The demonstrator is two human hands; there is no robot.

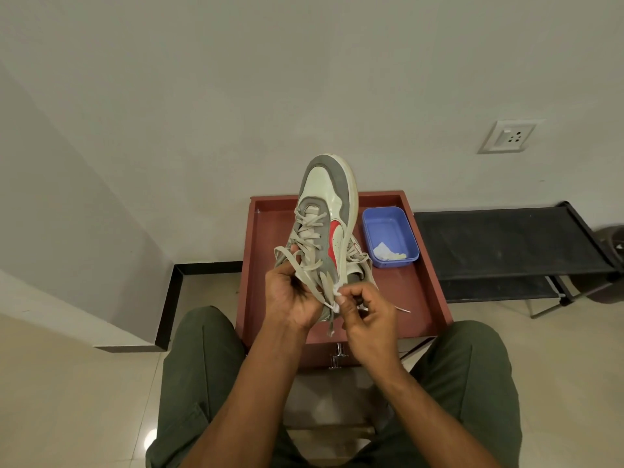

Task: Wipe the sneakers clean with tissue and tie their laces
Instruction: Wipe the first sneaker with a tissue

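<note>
A: Where's the sneaker [324,211]?

B: Held up over the worktop [415,298], toe pointing away. The left hand [293,298] grips it at the heel end, fingers curled in among the loose laces [304,261], probably to steady it and turn the side up.

A: And the right hand [366,307]?

B: Close beside the left, pinching a scrap of tissue [336,292] against the sole edge. That looks like wiping. Used tissue sits in the blue tub [405,231], and a second sneaker [361,265] lies behind.
</note>
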